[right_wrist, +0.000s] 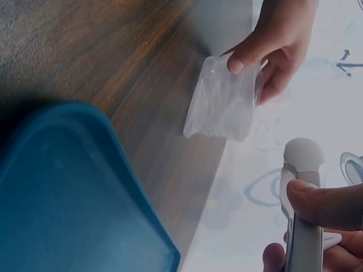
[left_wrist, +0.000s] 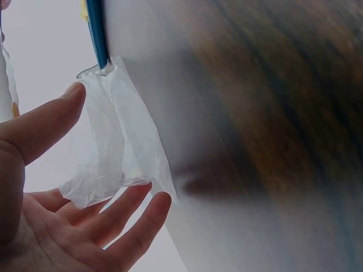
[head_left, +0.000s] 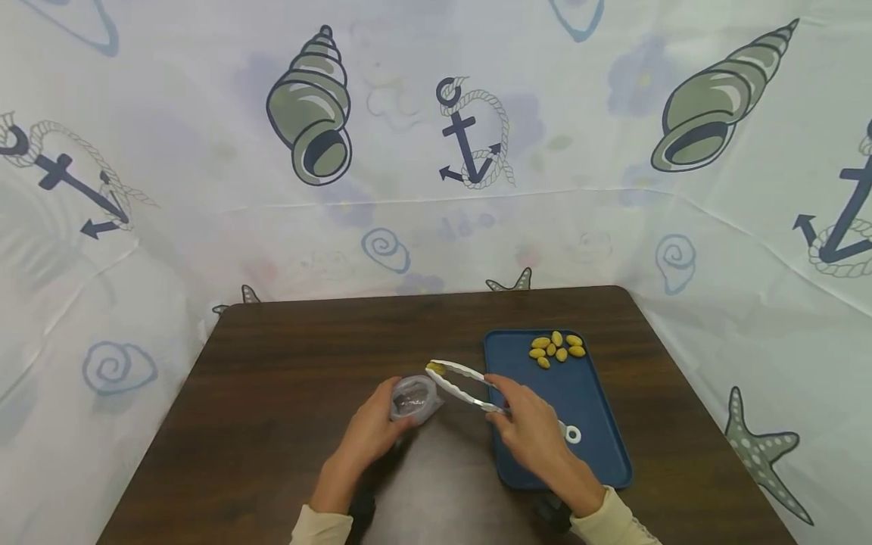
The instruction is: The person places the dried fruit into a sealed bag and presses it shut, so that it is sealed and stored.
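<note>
Cream sleeves (head_left: 613,522) edge into the bottom of the head view, and past them both hands are occupied over the dark wood-grain surface (head_left: 306,378). Thumb and fingers of the left hand (head_left: 375,428) wrap a clear plastic bag (head_left: 415,412), its round mouth turned up; whether its base touches the surface cannot be told. Gripped in the right hand (head_left: 531,424) are white tongs (head_left: 453,387), whose tips pinch one yellow oval piece (head_left: 437,368) just beyond the bag's far rim, outside the mouth. Eight similar pieces (head_left: 551,350) lie loose near the far end of the blue tray (head_left: 575,393), to the right. The likeliest mishap is a drop: the piece sits at the very ends of the tongs, so an early easing of the squeeze would let it fall onto the surface, while too hard a squeeze could shoot a smooth oval sideways. Thin film is another weakness; if the left grip tightened, the mouth could fold and block the piece, and a tong tip catching the rim could drag the bag askew. Low passes over the tray might scatter the loose pieces.
</note>
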Demonstrator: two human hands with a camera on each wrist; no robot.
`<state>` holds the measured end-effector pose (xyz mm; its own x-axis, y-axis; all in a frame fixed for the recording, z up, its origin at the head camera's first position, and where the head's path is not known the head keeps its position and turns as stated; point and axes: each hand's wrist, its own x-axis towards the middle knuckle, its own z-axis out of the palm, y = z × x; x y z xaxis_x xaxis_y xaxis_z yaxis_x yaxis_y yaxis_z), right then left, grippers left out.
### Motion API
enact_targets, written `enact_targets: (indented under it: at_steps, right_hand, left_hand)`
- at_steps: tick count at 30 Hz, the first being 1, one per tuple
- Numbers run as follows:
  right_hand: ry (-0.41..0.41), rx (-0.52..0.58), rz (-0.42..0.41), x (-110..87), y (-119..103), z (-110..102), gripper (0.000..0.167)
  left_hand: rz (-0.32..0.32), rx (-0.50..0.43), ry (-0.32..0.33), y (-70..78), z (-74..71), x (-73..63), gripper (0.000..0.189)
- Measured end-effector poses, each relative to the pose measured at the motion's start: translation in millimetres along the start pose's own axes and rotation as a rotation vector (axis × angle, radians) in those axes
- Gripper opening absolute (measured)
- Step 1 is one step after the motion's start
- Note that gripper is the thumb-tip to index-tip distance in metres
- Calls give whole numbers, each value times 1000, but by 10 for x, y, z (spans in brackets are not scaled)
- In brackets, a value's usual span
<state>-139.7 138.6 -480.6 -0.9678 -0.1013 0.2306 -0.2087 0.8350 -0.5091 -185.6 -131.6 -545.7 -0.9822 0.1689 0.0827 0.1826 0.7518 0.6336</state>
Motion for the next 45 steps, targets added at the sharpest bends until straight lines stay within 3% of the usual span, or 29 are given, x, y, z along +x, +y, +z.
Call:
enact_targets:
  at_steps: [15,24,45]
  right_hand:
    - [6,-22,-30,-47,-20,74,55]
    - [-28,-14,-64,-19,-123,142,55]
    - [-52,-38,-102,-35,-166,224,57]
  left_hand:
    - [13,-7,-13,45,39,54,76]
    - [-3,5,-4,3,-33,17,74]
    - [-17,-4,-27,-24,-34,-4,77]
